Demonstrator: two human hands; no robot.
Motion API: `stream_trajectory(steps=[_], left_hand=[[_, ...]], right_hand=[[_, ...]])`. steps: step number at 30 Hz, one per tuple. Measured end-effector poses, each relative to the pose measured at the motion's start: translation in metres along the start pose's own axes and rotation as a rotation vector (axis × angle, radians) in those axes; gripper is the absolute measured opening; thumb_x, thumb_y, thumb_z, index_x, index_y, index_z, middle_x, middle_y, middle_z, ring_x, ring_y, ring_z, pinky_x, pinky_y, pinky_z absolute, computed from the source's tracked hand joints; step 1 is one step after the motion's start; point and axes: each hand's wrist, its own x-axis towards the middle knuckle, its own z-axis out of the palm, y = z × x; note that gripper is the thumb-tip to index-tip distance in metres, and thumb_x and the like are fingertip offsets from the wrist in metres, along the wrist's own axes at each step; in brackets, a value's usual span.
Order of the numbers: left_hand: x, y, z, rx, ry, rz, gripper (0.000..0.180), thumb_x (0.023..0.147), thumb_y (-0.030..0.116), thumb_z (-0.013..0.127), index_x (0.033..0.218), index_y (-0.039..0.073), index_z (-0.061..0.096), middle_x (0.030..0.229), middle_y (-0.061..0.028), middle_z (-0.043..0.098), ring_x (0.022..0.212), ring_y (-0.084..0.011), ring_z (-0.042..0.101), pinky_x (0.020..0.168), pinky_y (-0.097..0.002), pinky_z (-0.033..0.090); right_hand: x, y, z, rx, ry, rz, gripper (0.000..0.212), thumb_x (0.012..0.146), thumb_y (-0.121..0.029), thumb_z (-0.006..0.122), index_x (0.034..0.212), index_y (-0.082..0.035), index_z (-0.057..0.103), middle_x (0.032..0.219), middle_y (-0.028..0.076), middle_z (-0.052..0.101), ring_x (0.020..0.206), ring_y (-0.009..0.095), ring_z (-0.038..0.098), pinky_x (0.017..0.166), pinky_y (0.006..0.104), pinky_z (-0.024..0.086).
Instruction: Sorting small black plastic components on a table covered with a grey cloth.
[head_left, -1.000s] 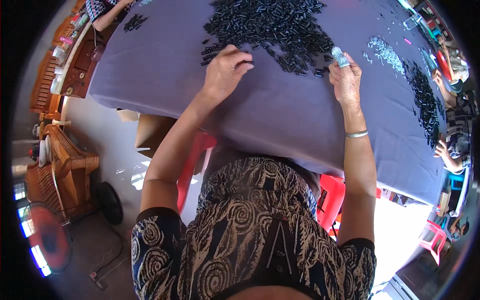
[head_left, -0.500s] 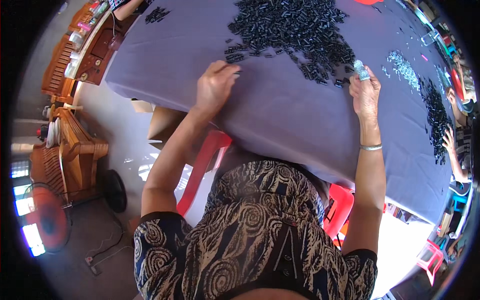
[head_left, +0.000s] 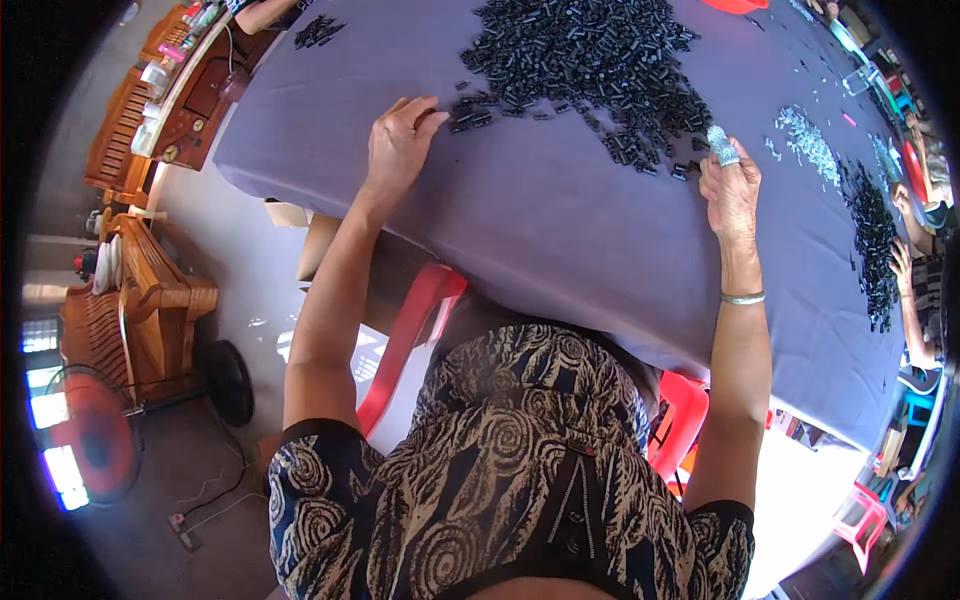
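Observation:
My left hand (head_left: 400, 145) hovers over the cloth-covered table (head_left: 560, 220), just left of some loose small black pieces (head_left: 472, 116). Its thumb and fingers are curled together in a pinch; whatever lies between them, if anything, cannot be made out. To the right, my right hand (head_left: 732, 190) is closed around a small shiny silvery-clear bundle (head_left: 722, 146), which sticks up from the fingertips. That hand is beside the lower right edge of a large heap of small black cylindrical pieces (head_left: 580, 55).
Shiny clear pieces (head_left: 808, 145) lie scattered at right, near another black pile (head_left: 873, 240) where another person's hand (head_left: 901, 265) rests. A small black cluster (head_left: 318, 31) sits far left by another person's arm (head_left: 262, 14). A red chair (head_left: 405, 340) stands below the table edge.
My left hand has moved left and slightly away; the small dark piece seen at its fingertips before no longer shows. The right hand stays nearly still with its bundle.

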Motion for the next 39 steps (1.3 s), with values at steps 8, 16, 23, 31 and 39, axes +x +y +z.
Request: stream_trajectory(steps=[8, 16, 23, 31, 39], left_hand=[[0.015, -0.006, 0.001, 0.052, 0.093, 0.022, 0.015, 0.081, 0.007, 0.061, 0.095, 0.002, 0.065, 0.086, -0.0112, 0.06, 0.074, -0.0265, 0.06, 0.067, -0.0328, 0.048], [0.014, 0.03, 0.026, 0.062, 0.04, 0.169, 0.02, 0.075, 0.009, 0.068, 0.095, 0.008, 0.065, 0.092, -0.01, 0.058, 0.083, -0.0279, 0.058, 0.072, -0.0349, 0.048], [0.022, 0.028, 0.042, 0.23, 0.012, 0.187, 0.019, 0.073, 0.013, 0.07, 0.092, 0.013, 0.067, 0.093, -0.0046, 0.053, 0.089, -0.026, 0.053, 0.074, -0.0387, 0.045], [0.02, 0.024, 0.049, 0.212, 0.034, 0.176, 0.013, 0.073, 0.019, 0.071, 0.084, 0.013, 0.068, 0.09, -0.0023, 0.052, 0.087, -0.0246, 0.052, 0.07, -0.0389, 0.043], [0.012, 0.024, 0.038, 0.21, 0.019, 0.183, 0.013, 0.07, 0.017, 0.073, 0.08, 0.012, 0.067, 0.087, -0.0015, 0.053, 0.084, -0.0241, 0.053, 0.068, -0.0378, 0.042]], right_hand=[[-0.001, -0.002, 0.002, -0.014, -0.015, 0.007, 0.008, 0.09, -0.004, 0.047, 0.088, -0.005, 0.054, 0.059, -0.007, 0.037, 0.045, 0.0, 0.028, 0.037, 0.0165, 0.02], [-0.002, -0.001, 0.002, -0.023, -0.025, 0.022, 0.008, 0.09, -0.004, 0.047, 0.09, -0.004, 0.055, 0.057, -0.008, 0.035, 0.046, 0.0, 0.027, 0.038, 0.0168, 0.019], [0.002, 0.006, -0.004, -0.012, -0.041, 0.013, 0.008, 0.091, -0.007, 0.049, 0.09, -0.005, 0.056, 0.058, -0.009, 0.035, 0.046, -0.001, 0.027, 0.038, 0.017, 0.018], [0.001, 0.005, -0.001, -0.032, -0.027, 0.017, 0.008, 0.091, -0.008, 0.049, 0.09, -0.005, 0.056, 0.058, -0.008, 0.035, 0.046, 0.0, 0.027, 0.038, 0.0174, 0.018], [0.001, 0.005, -0.006, -0.056, -0.06, 0.037, 0.007, 0.091, -0.007, 0.048, 0.087, -0.006, 0.054, 0.06, -0.006, 0.037, 0.048, 0.0, 0.029, 0.038, 0.0151, 0.02]])
